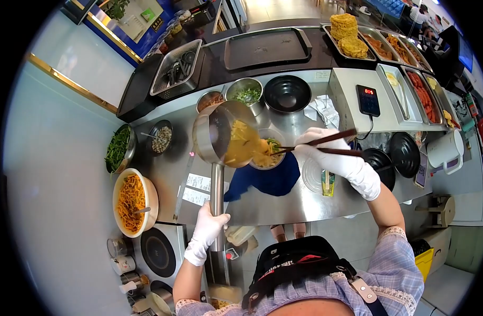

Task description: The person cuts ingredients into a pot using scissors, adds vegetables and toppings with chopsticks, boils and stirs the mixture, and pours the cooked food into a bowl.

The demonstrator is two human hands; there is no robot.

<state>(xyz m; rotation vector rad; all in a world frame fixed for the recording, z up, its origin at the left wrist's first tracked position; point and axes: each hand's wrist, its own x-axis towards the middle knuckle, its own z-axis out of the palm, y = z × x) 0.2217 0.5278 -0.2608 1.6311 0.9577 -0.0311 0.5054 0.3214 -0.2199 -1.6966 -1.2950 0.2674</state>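
My left hand (208, 227), in a white glove, is wrapped round the long handle of a steel saucepan (203, 138). The pan is tilted to the right, and broth with noodles (244, 145) runs over its rim into a bowl (272, 162). In my gloved right hand (331, 158) are dark chopsticks (331, 145), their tips at the bowl among the noodles. Under and in front of the bowl lies a dark blue cloth (270, 179). A round clear lid (311, 176) and a green-yellow packet (327, 184) lie beneath my right hand.
Behind the bowl stand a black bowl (287, 94) and a pot of chopped greens (246, 96). Receipts (196, 189) and a tub of orange shreds (132, 203) are at the left. Black bowls (405, 154) and a white jug (445, 150) stand right.
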